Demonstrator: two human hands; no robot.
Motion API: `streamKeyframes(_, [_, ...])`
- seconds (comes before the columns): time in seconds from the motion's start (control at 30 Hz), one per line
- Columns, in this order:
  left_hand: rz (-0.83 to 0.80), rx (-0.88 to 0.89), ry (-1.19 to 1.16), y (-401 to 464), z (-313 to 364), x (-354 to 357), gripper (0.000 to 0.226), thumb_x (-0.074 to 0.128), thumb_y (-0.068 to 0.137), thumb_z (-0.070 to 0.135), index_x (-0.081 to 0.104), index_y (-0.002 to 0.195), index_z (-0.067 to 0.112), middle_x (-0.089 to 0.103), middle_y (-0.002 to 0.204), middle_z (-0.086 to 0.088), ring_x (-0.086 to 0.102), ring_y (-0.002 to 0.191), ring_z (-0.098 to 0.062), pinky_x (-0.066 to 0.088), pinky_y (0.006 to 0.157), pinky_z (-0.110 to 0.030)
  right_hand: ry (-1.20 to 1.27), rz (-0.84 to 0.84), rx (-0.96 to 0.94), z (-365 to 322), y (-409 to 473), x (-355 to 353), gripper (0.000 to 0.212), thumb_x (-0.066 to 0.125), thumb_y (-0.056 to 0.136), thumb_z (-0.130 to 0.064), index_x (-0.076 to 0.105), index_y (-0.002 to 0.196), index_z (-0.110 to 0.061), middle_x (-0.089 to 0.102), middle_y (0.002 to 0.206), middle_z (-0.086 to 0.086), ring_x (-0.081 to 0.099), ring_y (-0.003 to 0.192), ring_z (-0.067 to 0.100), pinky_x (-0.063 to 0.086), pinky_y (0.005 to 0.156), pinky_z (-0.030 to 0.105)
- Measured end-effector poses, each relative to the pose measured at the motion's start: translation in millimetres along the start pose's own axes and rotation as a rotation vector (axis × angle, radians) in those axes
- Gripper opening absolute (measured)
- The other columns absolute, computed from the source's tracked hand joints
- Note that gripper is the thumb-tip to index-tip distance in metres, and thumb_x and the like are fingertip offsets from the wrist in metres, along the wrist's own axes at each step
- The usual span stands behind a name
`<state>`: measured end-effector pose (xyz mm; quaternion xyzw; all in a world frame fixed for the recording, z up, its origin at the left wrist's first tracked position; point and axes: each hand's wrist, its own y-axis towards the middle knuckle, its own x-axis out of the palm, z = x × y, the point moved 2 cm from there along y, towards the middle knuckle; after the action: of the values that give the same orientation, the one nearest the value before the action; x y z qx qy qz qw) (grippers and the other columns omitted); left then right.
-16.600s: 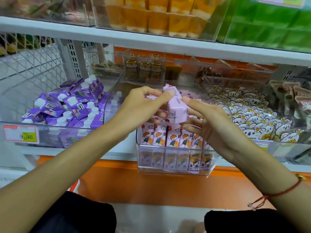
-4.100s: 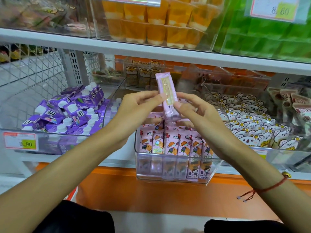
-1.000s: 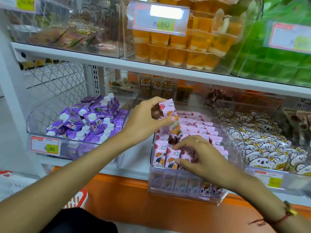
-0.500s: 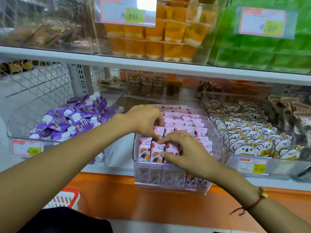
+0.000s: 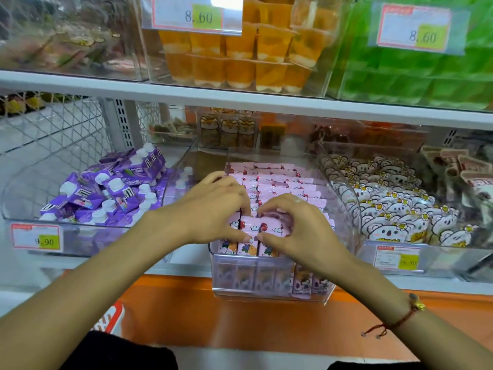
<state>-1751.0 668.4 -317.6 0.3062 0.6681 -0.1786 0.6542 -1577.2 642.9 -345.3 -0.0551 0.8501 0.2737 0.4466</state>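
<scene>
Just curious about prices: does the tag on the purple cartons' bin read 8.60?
No, the tag under the purple cartons reads 9.90.

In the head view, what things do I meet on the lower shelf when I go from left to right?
purple cartons → pink cartons, whose front row the left hand and right hand grip → koala packets → brown packets
</scene>
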Motion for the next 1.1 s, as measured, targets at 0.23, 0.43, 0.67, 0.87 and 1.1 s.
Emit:
streamKeyframes(0.23, [0.280, -0.057, -0.335, -20.2, 2.8, -4.2, 0.033, 0.059, 0.086, 0.051, 0.056, 0.108, 0.026, 0.058, 0.110, 0.013, 0.049, 0.110, -0.007, 0.033, 0.082, -0.020, -0.192, -0.145, 0.045, 4.7, -6.2, -4.6, 0.059, 0.057, 0.087, -0.054, 0.049, 0.137, -0.023, 0.058, 0.122, -0.004, 0.047, 0.112, 0.015, 0.041, 0.091, 0.031])
streamKeyframes(0.43, [0.666, -0.210, -0.931, -22.0, 7.0, -28.0, 0.018, 0.068, 0.086, 0.022, 0.056, 0.099, 0.025, 0.066, 0.098, 0.014, 0.063, 0.092, 0.002, 0.051, 0.082, -0.017, -0.160, -0.118, 0.045, -2.7, -5.6, -8.9, 0.045, 0.051, 0.096, -0.037, 0.047, 0.138, -0.021, 0.053, 0.131, -0.003, 0.044, 0.121, 0.014, 0.040, 0.098, 0.029])
streamKeyframes(0.67, [0.695, -0.325, -1.353, -17.1, 17.8, -24.8, 0.020, 0.068, 0.086, 0.020, 0.062, 0.105, 0.020, 0.070, 0.104, 0.005, 0.067, 0.094, -0.001, 0.054, 0.084, -0.021, 0.599, 0.104, 0.163, -37.6, -1.3, -19.7, 0.022, 0.044, 0.097, -0.041, 0.058, 0.114, -0.035, 0.062, 0.110, -0.015, 0.057, 0.089, -0.015, 0.039, 0.070, -0.002])
streamKeyframes(0.87, [0.658, -0.415, -1.437, -13.4, 19.0, -10.6, 0.031, 0.069, 0.085, 0.021, 0.059, 0.114, 0.018, 0.068, 0.113, 0.005, 0.065, 0.103, -0.003, 0.053, 0.090, -0.026, 0.815, 0.111, 0.353, -31.2, 1.2, -15.2, 0.016, 0.055, 0.094, -0.027, 0.064, 0.108, -0.029, 0.068, 0.102, -0.008, 0.063, 0.080, -0.009, 0.047, 0.068, 0.007])
streamKeyframes(1.1, [0.573, -0.297, -1.259, -14.7, 26.8, -8.4, 0.027, 0.063, 0.088, 0.003, 0.060, 0.102, 0.026, 0.065, 0.107, 0.014, 0.066, 0.090, 0.001, 0.055, 0.076, -0.017, 0.892, 0.107, 0.437, -24.9, -0.5, -12.9, 0.026, 0.056, 0.094, -0.029, 0.061, 0.119, -0.023, 0.071, 0.092, -0.018, 0.064, 0.082, -0.007, 0.051, 0.069, 0.011])
